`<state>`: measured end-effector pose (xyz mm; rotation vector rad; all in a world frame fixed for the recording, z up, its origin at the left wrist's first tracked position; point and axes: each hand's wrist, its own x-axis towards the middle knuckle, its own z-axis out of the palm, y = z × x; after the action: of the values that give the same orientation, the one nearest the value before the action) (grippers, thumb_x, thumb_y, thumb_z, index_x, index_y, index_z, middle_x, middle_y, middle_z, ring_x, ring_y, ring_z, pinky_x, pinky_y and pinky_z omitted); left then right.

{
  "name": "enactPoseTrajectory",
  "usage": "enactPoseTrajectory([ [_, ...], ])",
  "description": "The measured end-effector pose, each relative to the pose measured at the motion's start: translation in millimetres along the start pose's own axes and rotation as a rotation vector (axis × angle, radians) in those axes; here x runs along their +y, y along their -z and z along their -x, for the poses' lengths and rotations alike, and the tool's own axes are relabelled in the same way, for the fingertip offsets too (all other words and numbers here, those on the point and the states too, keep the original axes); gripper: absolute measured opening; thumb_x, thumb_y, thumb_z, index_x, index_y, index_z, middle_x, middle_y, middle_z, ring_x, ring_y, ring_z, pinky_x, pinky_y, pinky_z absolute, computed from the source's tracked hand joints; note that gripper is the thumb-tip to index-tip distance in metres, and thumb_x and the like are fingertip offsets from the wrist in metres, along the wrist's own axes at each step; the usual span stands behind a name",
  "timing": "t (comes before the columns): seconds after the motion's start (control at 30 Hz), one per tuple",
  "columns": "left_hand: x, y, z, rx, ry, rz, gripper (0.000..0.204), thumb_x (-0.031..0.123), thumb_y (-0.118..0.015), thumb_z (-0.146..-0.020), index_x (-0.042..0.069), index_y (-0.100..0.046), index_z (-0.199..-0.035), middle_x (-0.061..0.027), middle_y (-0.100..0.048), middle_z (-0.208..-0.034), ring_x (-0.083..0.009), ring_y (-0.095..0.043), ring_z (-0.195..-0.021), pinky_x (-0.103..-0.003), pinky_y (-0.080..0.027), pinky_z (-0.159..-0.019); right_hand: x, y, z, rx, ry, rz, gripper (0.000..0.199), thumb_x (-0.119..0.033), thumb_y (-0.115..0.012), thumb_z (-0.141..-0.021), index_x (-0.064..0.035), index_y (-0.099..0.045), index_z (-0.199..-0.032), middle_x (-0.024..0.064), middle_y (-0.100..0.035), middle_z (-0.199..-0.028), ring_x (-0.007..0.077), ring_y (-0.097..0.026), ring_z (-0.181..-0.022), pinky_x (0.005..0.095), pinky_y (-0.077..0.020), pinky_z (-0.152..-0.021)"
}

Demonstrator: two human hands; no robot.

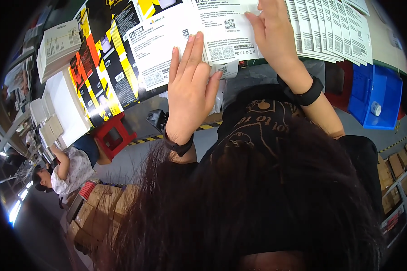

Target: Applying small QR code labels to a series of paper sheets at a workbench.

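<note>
Left hand lies flat, fingers together, pressing a white flattened carton blank on the surface. Right hand pinches a printed white sheet beside fanned sheets. A careless pull could scatter that fan.

Below the table we see a red stool on the grey floor, beside a yellow-and-black striped line. A blue bin at right holds a small white roll. Brown cartons are stacked at lower left, near a seated person in a patterned top. More cartons fill shelves at right.
</note>
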<state>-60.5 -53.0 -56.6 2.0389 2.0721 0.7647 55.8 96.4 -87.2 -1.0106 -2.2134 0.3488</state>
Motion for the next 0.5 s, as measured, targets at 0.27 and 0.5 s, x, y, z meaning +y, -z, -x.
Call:
enactPoseTrajectory([
  [0.27,0,-6,5,0.032,0.024,-0.035,0.013,0.009,-0.059,-0.079,0.002,-0.049,-0.076,-0.0194,-0.041,-0.135,-0.0330,-0.038,-0.126,-0.047,-0.023,-0.106,-21,29,-1,-0.423,0.420,-0.410,0.062,-0.021,-0.055,-0.086,-0.0061,-0.027,-0.139,0.0196,-0.044,-0.130,0.0323,-0.040,-0.122,0.0433,-0.0266,-0.104],
  [0.5,10,0,1,-0.015,0.038,-0.118,0.014,0.009,-0.059,-0.080,0.002,-0.048,-0.076,-0.0151,-0.044,-0.134,-0.0332,-0.037,-0.127,-0.049,-0.022,-0.105,-16,54,8,-0.574,0.199,-0.227,0.070,-0.026,-0.056,-0.086,0.0002,-0.020,-0.139,0.0209,-0.042,-0.132,0.0333,-0.041,-0.122,0.0475,-0.0203,-0.107],
])
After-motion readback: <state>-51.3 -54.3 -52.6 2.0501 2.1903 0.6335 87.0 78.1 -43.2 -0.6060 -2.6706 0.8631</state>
